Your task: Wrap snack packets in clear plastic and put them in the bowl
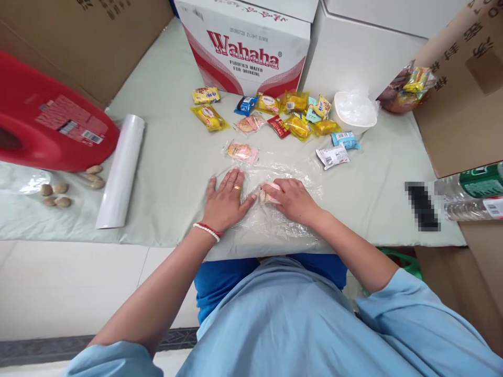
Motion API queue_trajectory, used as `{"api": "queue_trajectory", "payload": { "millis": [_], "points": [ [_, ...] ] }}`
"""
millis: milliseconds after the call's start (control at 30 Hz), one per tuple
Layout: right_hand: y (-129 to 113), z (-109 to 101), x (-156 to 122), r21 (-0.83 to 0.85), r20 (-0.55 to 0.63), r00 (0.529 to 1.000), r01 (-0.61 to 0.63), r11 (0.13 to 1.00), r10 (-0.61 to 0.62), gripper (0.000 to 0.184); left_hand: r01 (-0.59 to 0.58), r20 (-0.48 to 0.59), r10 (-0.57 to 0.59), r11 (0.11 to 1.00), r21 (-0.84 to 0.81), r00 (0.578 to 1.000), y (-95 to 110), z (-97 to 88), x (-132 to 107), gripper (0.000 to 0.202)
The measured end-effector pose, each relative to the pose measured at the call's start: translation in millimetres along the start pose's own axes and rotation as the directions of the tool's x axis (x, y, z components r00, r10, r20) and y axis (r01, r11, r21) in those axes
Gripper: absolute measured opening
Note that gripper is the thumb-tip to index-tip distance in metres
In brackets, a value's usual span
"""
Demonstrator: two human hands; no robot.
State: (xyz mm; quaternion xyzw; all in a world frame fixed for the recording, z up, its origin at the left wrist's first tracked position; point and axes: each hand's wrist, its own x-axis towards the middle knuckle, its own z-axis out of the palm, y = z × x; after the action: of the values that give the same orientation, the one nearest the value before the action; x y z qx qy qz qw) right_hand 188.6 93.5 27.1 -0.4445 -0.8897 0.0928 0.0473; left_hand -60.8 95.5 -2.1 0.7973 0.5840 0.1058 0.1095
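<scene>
My left hand (227,201) lies flat with its fingers spread, at the left edge of a sheet of clear plastic film (279,225). Over the film, my right hand (294,200) is closed round a small pink-and-clear wrapped snack (269,193), most of it covered by my fingers. Just beyond my left fingertips is another wrapped cracker (240,151). Farther back sit a similar cracker packet (250,124), a red packet (279,126), a blue packet (245,106) and several yellow packets (298,127).
A white roll (121,173) and a red jug (58,115) stand left, near several brown nuts (61,188). At the back are a Wahaha carton (251,52) and a white bowl (356,125). Plastic bottles (467,209) lie right, beside a cardboard box (459,104).
</scene>
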Motion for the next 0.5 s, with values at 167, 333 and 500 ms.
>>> {"api": "queue_trajectory", "payload": {
  "millis": [167, 333, 500],
  "points": [
    [7.2, -7.2, -4.4, 0.087, 0.040, 0.998, 0.044, 0.995, -0.048, 0.073, 0.021, -0.166, -0.045, 0.989, -0.145, 0.985, -24.0, 1.7, -8.6, 0.086],
    [22.6, -14.6, -16.6, 0.238, -0.026, 0.997, 0.077, 0.968, -0.073, 0.089, -0.150, -0.314, 0.130, 0.988, -0.039, 0.940, -22.6, -5.2, -42.3, 0.069],
    [22.8, -12.4, -19.1, 0.243, -0.033, 0.997, 0.079, 0.967, -0.073, 0.071, -0.261, -0.190, 0.255, 0.965, -0.007, 0.948, -20.0, -9.3, -58.4, 0.045]
  ]
}}
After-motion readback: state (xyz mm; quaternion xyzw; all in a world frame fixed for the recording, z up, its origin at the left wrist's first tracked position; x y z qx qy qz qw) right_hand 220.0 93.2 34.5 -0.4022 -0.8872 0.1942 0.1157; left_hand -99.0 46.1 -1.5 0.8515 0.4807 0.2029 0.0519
